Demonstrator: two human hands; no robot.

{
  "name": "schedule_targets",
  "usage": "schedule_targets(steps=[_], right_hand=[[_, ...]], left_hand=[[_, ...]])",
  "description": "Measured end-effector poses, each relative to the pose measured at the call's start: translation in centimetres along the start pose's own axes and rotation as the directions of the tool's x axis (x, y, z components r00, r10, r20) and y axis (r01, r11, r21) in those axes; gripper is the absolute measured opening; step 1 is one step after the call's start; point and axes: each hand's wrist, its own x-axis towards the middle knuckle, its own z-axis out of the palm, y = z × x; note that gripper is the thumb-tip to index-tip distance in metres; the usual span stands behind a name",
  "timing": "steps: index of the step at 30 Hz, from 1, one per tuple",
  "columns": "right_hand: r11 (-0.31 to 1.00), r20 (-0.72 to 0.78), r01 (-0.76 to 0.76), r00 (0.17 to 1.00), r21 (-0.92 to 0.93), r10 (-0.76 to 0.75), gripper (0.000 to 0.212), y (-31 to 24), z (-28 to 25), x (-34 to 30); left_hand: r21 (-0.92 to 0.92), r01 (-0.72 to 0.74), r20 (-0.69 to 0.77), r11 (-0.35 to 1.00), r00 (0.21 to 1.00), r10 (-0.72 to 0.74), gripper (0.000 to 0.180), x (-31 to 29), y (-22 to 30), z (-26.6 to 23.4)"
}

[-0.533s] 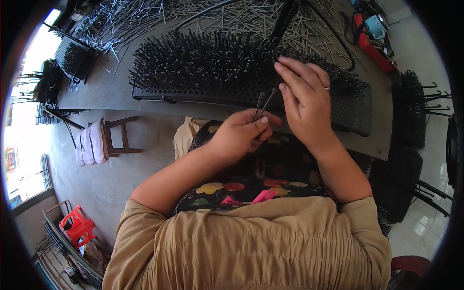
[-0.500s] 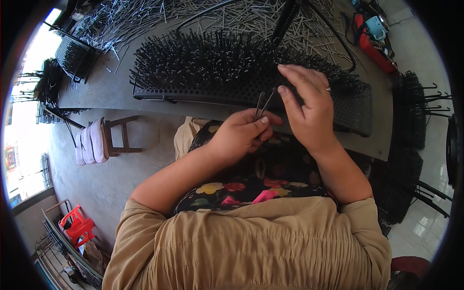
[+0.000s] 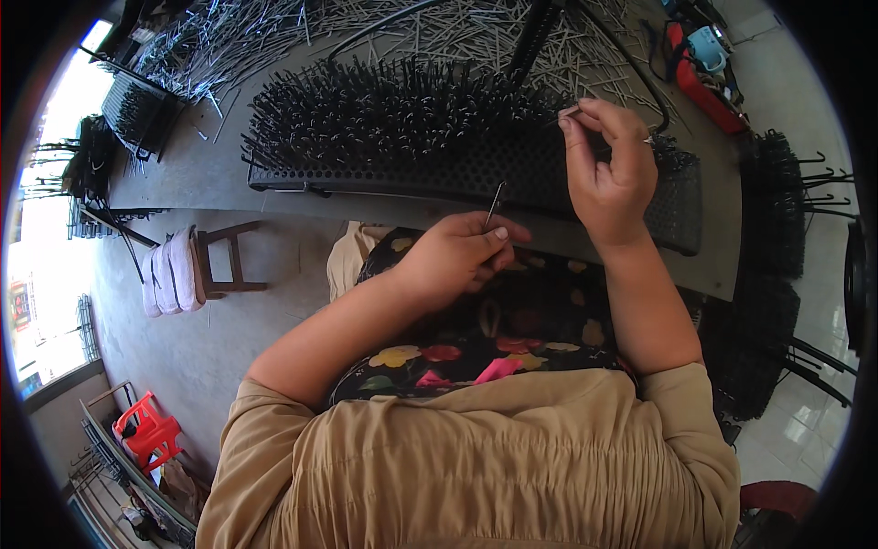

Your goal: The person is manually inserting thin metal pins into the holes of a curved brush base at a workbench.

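My left hand point(image 3: 453, 256) is closed around a thin metal rod point(image 3: 495, 203) with a small looped tip, which sticks up between thumb and forefinger above my lap. My right hand point(image 3: 615, 169) is raised over the right part of a black perforated rack point(image 3: 384, 188). Its thumb and forefinger are pinched together on a thin rod, barely visible at the fingertips. Dense black hooked rods point(image 3: 366, 114) stand upright in the rack's holes, packed on the left and middle. Bare holes show along the near edge and under my right hand.
Loose grey metal rods point(image 3: 476, 32) lie heaped at the back of the table. A red tray point(image 3: 709, 101) with a light blue cup point(image 3: 710, 52) sits back right. Bundles of black hooked rods point(image 3: 776, 220) stand at right. A wooden stool point(image 3: 240, 256) and red plastic chair point(image 3: 146, 430) are at left.
My right hand has moved up and right, away from my left hand, and its fingers have closed to a pinch. Two rods showed in my left hand before; one shows now.
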Motion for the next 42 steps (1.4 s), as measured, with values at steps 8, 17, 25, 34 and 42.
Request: schedule_targets(steps=[8,17,25,34,42], right_hand=[[0.995,0.051,0.064,0.997,-0.071,-0.061,0.037,0.2,-0.1,0.7],[0.999,0.007,0.040,0.999,-0.012,-0.040,0.040,0.1,0.2,0.1],[0.997,0.052,0.044,0.998,-0.068,-0.040,0.041,0.2,0.3,0.6],[0.998,0.008,-0.008,1.000,0.058,0.007,0.040,0.6,0.5,-0.2],[0.951,0.131,0.157,0.983,-0.265,-0.126,0.014,-0.8,-0.2,1.2]], left_hand=[[0.018,0.009,-0.005,1.000,1.000,-0.009,0.028,0.2,0.2,0.1],[0.035,-0.024,-0.050,0.999,0.998,0.026,0.028,0.2,-0.2,-0.1],[0.035,-0.020,-0.088,0.999,0.996,0.023,0.026,0.3,0.0,0.4],[0.032,-0.025,-0.094,0.999,0.995,0.028,0.025,0.3,-0.1,0.3],[0.038,-0.018,-0.086,0.999,0.996,0.021,0.025,0.3,-0.2,0.1]])
